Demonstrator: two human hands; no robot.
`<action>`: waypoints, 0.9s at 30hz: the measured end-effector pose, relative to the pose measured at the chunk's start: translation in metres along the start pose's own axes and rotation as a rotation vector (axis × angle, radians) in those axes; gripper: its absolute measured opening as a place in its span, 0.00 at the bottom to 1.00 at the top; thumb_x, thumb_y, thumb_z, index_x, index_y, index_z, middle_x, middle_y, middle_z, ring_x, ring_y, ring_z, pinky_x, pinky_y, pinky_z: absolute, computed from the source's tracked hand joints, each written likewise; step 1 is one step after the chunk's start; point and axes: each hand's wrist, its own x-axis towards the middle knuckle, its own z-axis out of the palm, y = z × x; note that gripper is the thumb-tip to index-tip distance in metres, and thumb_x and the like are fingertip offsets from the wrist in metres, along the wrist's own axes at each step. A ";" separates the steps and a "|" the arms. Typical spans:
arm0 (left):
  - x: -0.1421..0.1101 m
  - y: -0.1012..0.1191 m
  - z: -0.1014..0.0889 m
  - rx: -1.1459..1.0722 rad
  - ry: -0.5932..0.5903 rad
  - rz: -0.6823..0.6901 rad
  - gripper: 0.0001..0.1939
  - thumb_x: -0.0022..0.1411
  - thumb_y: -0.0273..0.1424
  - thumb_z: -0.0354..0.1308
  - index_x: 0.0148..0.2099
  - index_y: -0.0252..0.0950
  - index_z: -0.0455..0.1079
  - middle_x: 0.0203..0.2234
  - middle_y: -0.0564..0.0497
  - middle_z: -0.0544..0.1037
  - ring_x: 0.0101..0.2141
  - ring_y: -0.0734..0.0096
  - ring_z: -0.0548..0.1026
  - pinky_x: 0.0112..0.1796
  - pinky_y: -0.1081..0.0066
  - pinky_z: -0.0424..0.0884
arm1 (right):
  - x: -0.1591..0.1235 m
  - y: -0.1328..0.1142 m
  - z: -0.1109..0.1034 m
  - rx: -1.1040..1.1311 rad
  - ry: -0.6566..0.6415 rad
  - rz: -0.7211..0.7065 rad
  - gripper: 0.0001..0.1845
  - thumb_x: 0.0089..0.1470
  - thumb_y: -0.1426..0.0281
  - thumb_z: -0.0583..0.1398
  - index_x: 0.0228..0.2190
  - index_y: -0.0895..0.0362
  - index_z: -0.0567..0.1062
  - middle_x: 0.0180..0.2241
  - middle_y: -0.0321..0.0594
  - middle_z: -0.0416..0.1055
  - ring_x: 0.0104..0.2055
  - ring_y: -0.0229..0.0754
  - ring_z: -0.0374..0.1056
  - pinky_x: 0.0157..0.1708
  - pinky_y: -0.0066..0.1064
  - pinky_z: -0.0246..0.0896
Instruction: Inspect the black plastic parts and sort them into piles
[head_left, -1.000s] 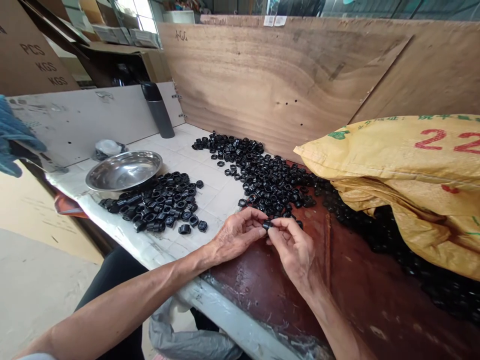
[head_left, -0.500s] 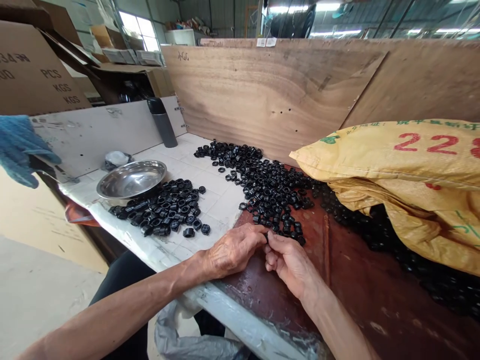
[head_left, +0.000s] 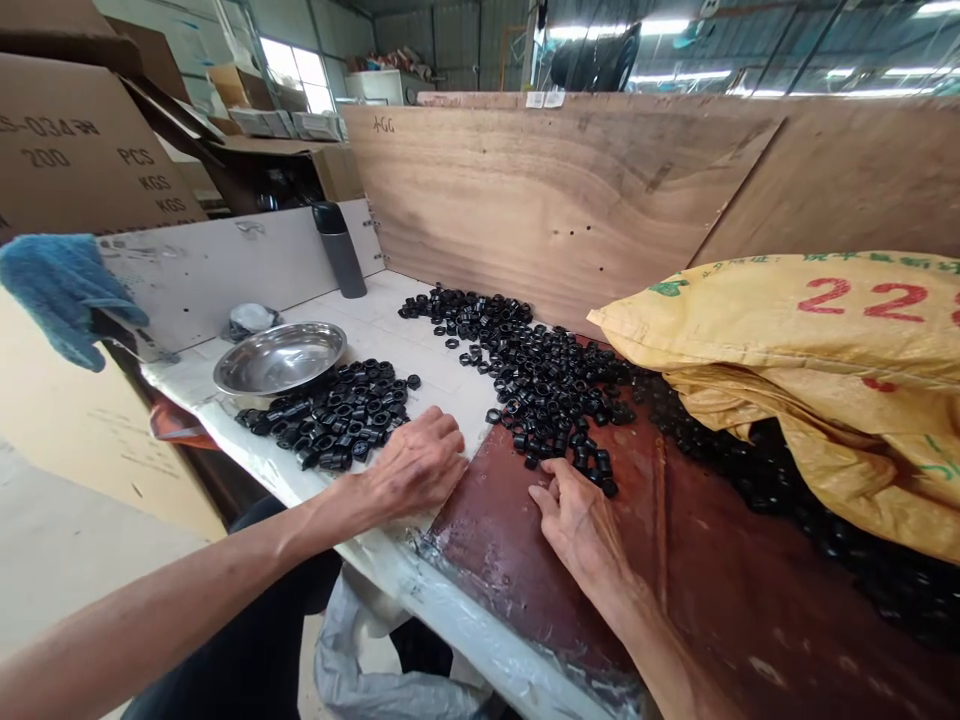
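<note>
Though curled before black rings (head_left: 341,415), left hand (head_left: 418,466), hold unclear; right hand (head_left: 577,512) half-open, empty.

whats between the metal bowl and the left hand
The smaller heap of black parts lies between the metal bowl and the left hand, as the head view shows.

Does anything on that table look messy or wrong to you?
The bigger pile of black parts straggles from the white tabletop over the red-brown board to the yellow sack. It looks spilled, but might be meant that way. The board is scuffed, too.
</note>
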 end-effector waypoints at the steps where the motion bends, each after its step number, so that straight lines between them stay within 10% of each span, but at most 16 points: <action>1: 0.004 0.008 0.005 -0.062 -0.001 -0.041 0.07 0.68 0.28 0.51 0.35 0.36 0.66 0.32 0.46 0.72 0.35 0.63 0.70 0.40 0.63 0.70 | 0.001 0.002 0.000 0.002 -0.021 -0.010 0.08 0.57 0.71 0.58 0.38 0.56 0.76 0.33 0.43 0.75 0.35 0.48 0.73 0.37 0.34 0.62; 5: 0.026 0.040 0.032 -0.284 -0.026 -0.200 0.10 0.62 0.26 0.55 0.47 0.34 0.65 0.38 0.45 0.74 0.37 0.62 0.74 0.41 0.63 0.74 | 0.003 0.005 -0.003 0.032 -0.037 -0.005 0.04 0.58 0.71 0.59 0.31 0.55 0.74 0.30 0.40 0.74 0.32 0.44 0.72 0.33 0.32 0.62; 11: 0.051 0.034 0.055 -0.426 0.036 -0.207 0.21 0.59 0.19 0.52 0.54 0.38 0.65 0.45 0.47 0.72 0.37 0.67 0.77 0.40 0.67 0.75 | 0.002 -0.004 0.003 0.067 -0.036 -0.219 0.22 0.59 0.75 0.58 0.55 0.54 0.71 0.44 0.44 0.69 0.41 0.45 0.72 0.40 0.33 0.69; 16: 0.052 0.029 0.070 -0.518 0.077 -0.124 0.16 0.63 0.20 0.52 0.51 0.38 0.67 0.46 0.47 0.76 0.46 0.64 0.77 0.47 0.66 0.74 | 0.003 -0.002 0.008 0.001 -0.004 -0.234 0.12 0.60 0.78 0.55 0.43 0.55 0.74 0.41 0.43 0.68 0.39 0.44 0.72 0.39 0.32 0.68; 22: 0.043 0.032 0.061 -0.628 0.062 -0.190 0.09 0.66 0.30 0.59 0.49 0.38 0.71 0.41 0.47 0.80 0.43 0.62 0.78 0.47 0.62 0.74 | 0.003 0.000 0.001 -0.087 -0.019 -0.186 0.08 0.59 0.78 0.56 0.35 0.56 0.73 0.39 0.44 0.71 0.38 0.44 0.72 0.37 0.32 0.65; 27: 0.043 0.038 0.046 -1.171 0.028 -0.356 0.15 0.65 0.34 0.61 0.54 0.38 0.71 0.46 0.47 0.80 0.42 0.65 0.79 0.46 0.65 0.75 | 0.005 0.001 -0.006 0.179 0.051 0.015 0.07 0.57 0.72 0.58 0.39 0.55 0.73 0.34 0.41 0.76 0.33 0.44 0.73 0.36 0.33 0.67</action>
